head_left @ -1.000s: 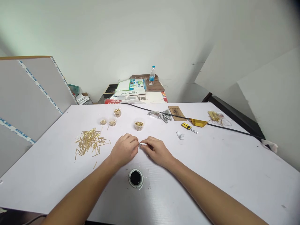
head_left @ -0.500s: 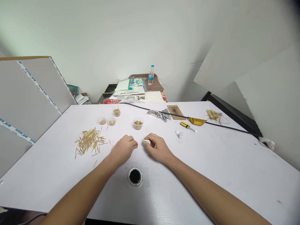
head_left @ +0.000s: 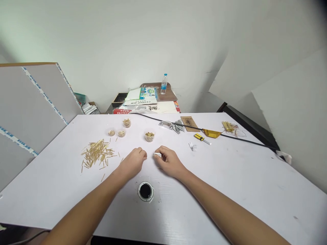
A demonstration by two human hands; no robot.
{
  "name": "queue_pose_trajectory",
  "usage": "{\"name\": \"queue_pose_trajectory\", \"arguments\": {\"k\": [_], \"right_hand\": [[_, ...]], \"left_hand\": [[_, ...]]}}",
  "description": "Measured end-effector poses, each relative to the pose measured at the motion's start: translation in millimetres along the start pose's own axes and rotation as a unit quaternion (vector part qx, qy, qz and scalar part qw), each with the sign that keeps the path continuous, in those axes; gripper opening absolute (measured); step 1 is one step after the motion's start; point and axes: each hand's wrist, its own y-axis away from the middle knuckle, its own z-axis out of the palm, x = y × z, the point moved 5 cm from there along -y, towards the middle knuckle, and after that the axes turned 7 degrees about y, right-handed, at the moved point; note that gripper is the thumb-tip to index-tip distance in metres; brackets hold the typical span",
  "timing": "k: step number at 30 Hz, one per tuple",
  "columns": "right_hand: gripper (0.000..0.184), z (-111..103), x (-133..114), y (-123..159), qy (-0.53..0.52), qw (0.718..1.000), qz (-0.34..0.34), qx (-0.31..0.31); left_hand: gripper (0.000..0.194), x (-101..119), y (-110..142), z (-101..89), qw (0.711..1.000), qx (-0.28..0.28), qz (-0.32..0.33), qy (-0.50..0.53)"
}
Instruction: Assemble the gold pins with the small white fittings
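Observation:
My right hand point(head_left: 169, 162) rests on the white table point(head_left: 230, 177) with its fingers curled round a small white piece point(head_left: 157, 154) that sticks out to the left. My left hand point(head_left: 134, 161) lies close beside it, fingers closed in a loose pinch; whether anything is in them I cannot make out. A heap of thin brass pins point(head_left: 96, 153) lies to the left of my left hand. A small clear cup of brass parts point(head_left: 149, 136) stands just beyond both hands. A round black cable hole point(head_left: 145, 191) sits in the table between my forearms.
Three more small cups of brass parts point(head_left: 121, 132) stand at the back left. A black cable point(head_left: 230, 136), a yellow screwdriver point(head_left: 200, 138), a gold scoop point(head_left: 212, 133), foil bags point(head_left: 173, 125) and a brown card point(head_left: 189, 123) lie back right. Grey panels point(head_left: 33, 102) lean at left.
My hands, which met at the white piece a second ago, have drawn a little apart; the right keeps the piece. The view has shifted slightly.

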Motion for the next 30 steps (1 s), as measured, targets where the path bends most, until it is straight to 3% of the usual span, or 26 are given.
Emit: {"name": "queue_pose_trajectory", "arguments": {"k": [5, 9, 11, 14, 17, 20, 26, 30], "right_hand": [[0.010, 0, -1, -1, -0.002, 1.000, -0.005, -0.002], [0.009, 0, -1, -1, -0.004, 1.000, 0.002, 0.002], [0.009, -1, 0, -1, -0.007, 1.000, 0.003, 0.004], [0.008, -1, 0, -1, -0.012, 1.000, 0.000, 0.003], [0.008, -2, 1, -1, -0.018, 1.000, -0.005, -0.003], [0.009, -2, 2, -1, -0.034, 0.999, 0.004, 0.000], [0.016, -1, 1, 1, -0.081, 0.995, 0.046, 0.022], [0.018, 1, -2, 1, -0.073, 0.996, 0.038, 0.017]], "left_hand": [[0.014, -4, -3, -1.3, 0.998, -0.025, -0.052, 0.007], [0.015, 4, -4, 2.1, 0.998, -0.021, -0.028, -0.053], [0.014, 8, -5, -1.2, 1.000, 0.013, -0.023, -0.004], [0.013, 5, -5, -9.7, 0.987, 0.065, -0.066, 0.130], [0.018, 1, -3, -13.2, 0.959, 0.094, -0.100, 0.249], [0.024, 0, -2, -6.6, 0.920, 0.088, -0.106, 0.368], [0.036, -1, -1, 11.9, 0.776, 0.069, -0.190, 0.597], [0.038, 1, 0, 13.0, 0.746, 0.065, -0.201, 0.632]]}}
